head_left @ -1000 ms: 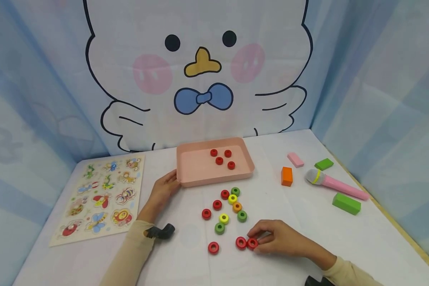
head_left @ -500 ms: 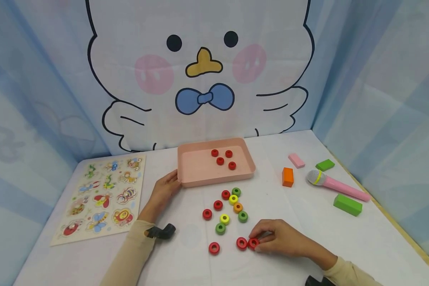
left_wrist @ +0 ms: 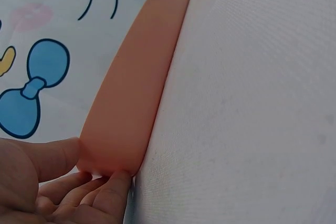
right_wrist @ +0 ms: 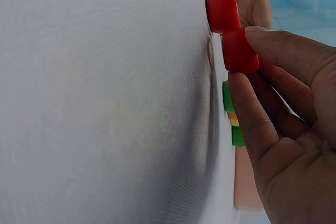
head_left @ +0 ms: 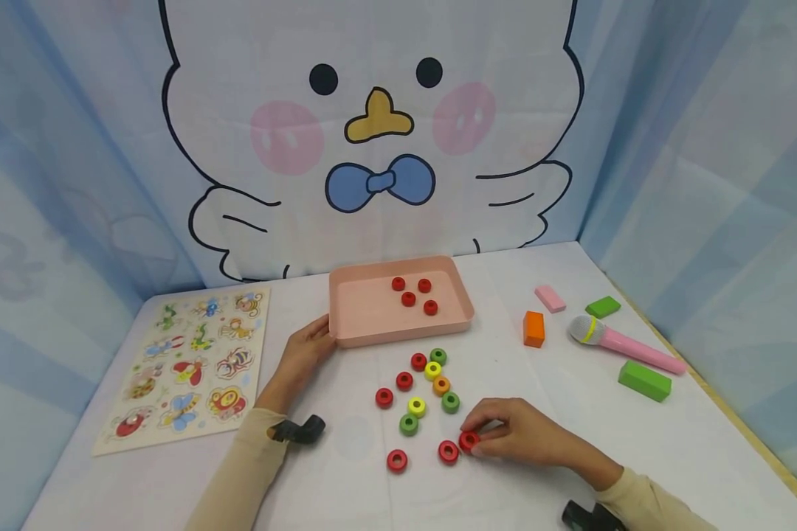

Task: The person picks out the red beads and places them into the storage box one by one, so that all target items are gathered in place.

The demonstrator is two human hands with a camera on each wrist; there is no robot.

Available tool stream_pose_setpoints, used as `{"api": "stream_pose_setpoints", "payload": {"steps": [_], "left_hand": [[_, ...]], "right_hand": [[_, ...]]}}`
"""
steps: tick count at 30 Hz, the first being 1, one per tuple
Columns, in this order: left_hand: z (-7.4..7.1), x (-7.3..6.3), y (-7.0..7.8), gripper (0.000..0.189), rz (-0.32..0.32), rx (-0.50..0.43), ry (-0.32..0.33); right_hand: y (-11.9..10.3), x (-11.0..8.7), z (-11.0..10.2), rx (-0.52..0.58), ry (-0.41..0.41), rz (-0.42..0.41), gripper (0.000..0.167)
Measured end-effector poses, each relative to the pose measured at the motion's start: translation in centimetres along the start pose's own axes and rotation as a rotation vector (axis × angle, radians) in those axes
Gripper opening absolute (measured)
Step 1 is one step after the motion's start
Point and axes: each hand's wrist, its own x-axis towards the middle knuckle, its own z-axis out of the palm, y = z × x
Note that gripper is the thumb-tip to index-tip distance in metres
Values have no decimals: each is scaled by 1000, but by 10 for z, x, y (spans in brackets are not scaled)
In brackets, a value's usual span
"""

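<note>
In the head view my right hand [head_left: 528,435] pinches a red ring-shaped bead [head_left: 468,442] between thumb and fingers. The right wrist view shows this bead [right_wrist: 240,51] slightly off the white cloth, close beside another red bead [right_wrist: 222,13]. My left hand [head_left: 303,360] holds the near left corner of a pink tray [head_left: 365,341], thumb at its rim and fingers at its lower edge in the left wrist view. Several red beads [head_left: 408,299] lie in the tray. Between tray and right hand lie more beads, red [head_left: 384,398], yellow [head_left: 416,406], green [head_left: 409,425] and orange [head_left: 441,385].
An insect picture board [head_left: 189,369] lies at the left. Toward the right are an orange block [head_left: 533,329], a pink block [head_left: 550,298], green blocks [head_left: 645,380] and a pink toy microphone [head_left: 637,349]. A printed curtain [head_left: 378,228] stands behind the table.
My right hand has shifted slightly away from me and lifted the pinched red bead a little, out of line with its red neighbour. The left hand and tray have stayed put.
</note>
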Motion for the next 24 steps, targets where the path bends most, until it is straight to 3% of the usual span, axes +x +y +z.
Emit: {"api": "stream_pose_setpoints", "payload": {"steps": [8,24], "left_hand": [[-2,4,-3,54,-37,11,4],[-3,5,-3,55,-43,23,13]], "right_hand": [[-1,8,-5,-51,3,-12,23],[-7,29,-22,-114,48,-72,28]]}}
